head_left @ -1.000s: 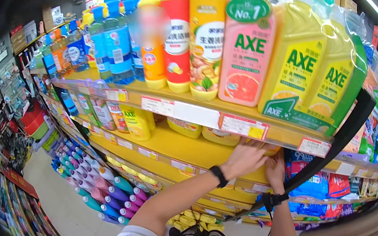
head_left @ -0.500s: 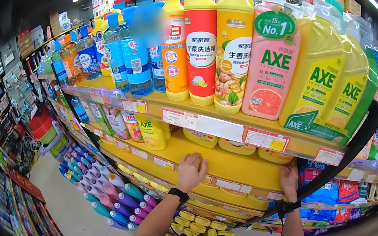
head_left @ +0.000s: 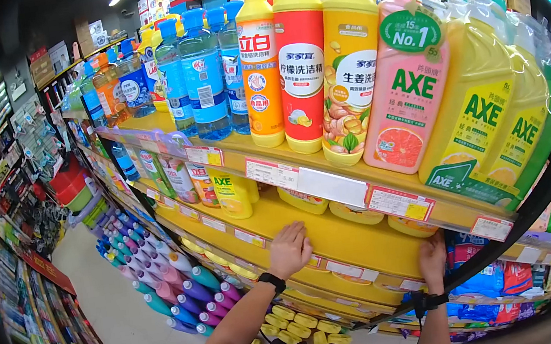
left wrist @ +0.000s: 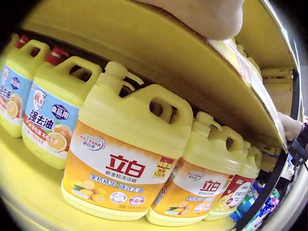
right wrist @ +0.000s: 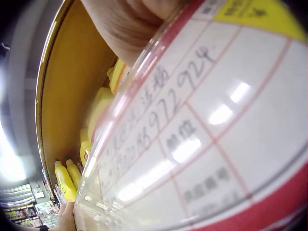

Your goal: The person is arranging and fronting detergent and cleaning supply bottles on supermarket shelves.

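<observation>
My left hand [head_left: 290, 249] rests on the front part of the yellow shelf [head_left: 324, 235], fingers extended and nothing held. At the shelf's right end, my right hand [head_left: 433, 259] reaches up beside a yellow dish soap jug [head_left: 411, 226], its fingertips partly hidden by the upper shelf. This jug and two more, a middle jug [head_left: 356, 213] and a left jug [head_left: 303, 199], show only their lower parts. In the right wrist view, part of my right hand [right wrist: 130, 33] shows above a large price tag [right wrist: 192, 125]. Far off there, my left hand [right wrist: 66, 219] touches the shelf edge.
Upright detergent bottles [head_left: 304, 65] line the upper shelf, with AXE jugs [head_left: 480, 105] at its right. A smaller AXE bottle [head_left: 231, 194] stands left of my left hand. Dish soap jugs [left wrist: 125, 154] fill the shelf below. A dark strap [head_left: 533, 199] crosses at right.
My left hand has gone from beside my right hand at the right-end jug, leftward to the middle of the shelf. The right hand stays at the right end. The view has shifted slightly.
</observation>
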A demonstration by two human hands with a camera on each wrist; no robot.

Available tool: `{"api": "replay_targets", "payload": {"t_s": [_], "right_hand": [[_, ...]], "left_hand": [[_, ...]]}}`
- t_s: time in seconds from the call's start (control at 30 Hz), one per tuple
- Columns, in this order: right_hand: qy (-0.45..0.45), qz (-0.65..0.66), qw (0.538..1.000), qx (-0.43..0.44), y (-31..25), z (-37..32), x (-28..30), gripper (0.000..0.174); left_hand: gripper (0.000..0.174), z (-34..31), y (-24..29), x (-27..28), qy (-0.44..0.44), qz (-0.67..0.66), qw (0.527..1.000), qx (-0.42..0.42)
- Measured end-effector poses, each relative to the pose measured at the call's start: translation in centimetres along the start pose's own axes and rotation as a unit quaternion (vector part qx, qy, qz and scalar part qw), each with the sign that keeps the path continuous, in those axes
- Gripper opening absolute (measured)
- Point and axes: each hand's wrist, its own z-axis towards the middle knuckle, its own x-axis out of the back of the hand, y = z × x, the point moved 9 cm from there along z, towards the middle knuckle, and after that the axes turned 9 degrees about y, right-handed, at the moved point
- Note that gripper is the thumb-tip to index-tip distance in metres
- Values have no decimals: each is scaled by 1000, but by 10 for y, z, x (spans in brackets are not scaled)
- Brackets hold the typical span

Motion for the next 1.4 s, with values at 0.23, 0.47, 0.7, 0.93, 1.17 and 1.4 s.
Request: {"api": "replay_targets", "payload": {"t_s": [0.23, 0.47, 0.7, 0.93, 1.17, 1.4], "right_hand": [[1, 25, 1000, -14, -1, 0, 2, 59], [4, 28, 1000, -2, -1, -1, 1, 53], [12, 11, 1000, -3, 4, 0, 1, 54], [4, 18, 1000, -18, -5, -1, 2, 56], [-3, 46, 999, -15, -3, 1, 1, 54], [2, 28, 1000, -9, 6, 2, -2, 55]], "left_hand": [[26, 1, 2, -1, -2, -8, 1000, 3], [27, 0, 1, -3, -13, 0, 1000, 5], [26, 2, 3, -1, -12, 2, 1000, 7], [26, -2, 0, -4, -15, 5, 1000, 8], [27, 0, 0, -3, -12, -13, 1000, 15], [44, 55, 21, 16, -39, 44, 997, -55]]}}
